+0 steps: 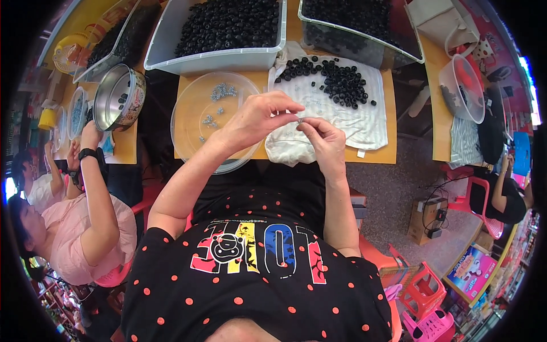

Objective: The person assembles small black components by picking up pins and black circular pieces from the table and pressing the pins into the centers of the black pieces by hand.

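My left hand (263, 118) reaches over the rim of a round clear plastic tub (181, 117), its thumb and fingers drawn together in a pinch. Whatever it may hold is too small to make out. Close against its thumb tip, my right hand (326, 143) pinches a small silvery metal piece (300, 120). Both hands are above a white cloth (364, 126). On the cloth's far part lies a loose pile of black round pieces (345, 82). Clusters of small silvery metal parts (222, 91) rest inside the tub.
Two large clear bins (219, 61) (364, 35) full of black pieces stand along the far table edge. At left, a co-worker in a pink shirt (99, 239) holds a round metal tin (118, 97). A clear bucket (464, 94) stands on the right-hand table (439, 134).
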### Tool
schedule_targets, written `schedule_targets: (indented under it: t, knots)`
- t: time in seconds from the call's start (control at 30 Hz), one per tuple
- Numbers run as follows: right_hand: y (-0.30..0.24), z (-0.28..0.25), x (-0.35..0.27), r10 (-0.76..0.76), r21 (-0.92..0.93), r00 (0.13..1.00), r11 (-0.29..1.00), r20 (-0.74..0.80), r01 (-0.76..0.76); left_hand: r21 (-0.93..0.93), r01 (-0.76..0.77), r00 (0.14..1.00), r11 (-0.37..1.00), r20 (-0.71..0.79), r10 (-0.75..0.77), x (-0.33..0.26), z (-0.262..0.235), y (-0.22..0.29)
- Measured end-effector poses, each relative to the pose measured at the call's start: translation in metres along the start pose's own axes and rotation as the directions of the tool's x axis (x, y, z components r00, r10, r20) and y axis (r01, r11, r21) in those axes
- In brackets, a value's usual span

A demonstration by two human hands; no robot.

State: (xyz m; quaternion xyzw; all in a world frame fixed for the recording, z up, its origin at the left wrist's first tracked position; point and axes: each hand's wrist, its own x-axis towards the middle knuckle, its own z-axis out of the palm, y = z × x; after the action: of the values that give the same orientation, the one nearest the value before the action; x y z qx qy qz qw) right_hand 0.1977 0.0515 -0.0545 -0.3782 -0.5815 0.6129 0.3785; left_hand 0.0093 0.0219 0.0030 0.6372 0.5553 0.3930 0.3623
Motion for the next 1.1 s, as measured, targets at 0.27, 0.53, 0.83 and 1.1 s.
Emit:
schedule_targets:
  t: [0.27,0.53,0.83,1.1]
  knots:
    - [0.002,-0.001,0.000,0.076,0.124,0.994,0.989,0.085,-0.086,0.008,-0.047,0.993,0.999,0.111,0.046,-0.004,-0.005,-0.002]
    - [0.000,-0.001,0.000,0.046,0.147,0.997,0.988,0.069,-0.056,0.008,-0.107,0.992,0.994,0.063,0.107,-0.007,0.001,-0.012]
    - [-0.012,0.014,-0.003,-0.294,-0.371,0.951,0.897,-0.093,0.241,-0.394,0.282,0.956,0.875,0.040,-0.290,-0.011,0.017,-0.029]
    - [-0.005,0.014,-0.002,-0.408,-0.410,0.910,0.845,-0.076,0.345,-0.608,0.492,0.853,0.623,0.195,-0.483,-0.008,0.019,-0.033]
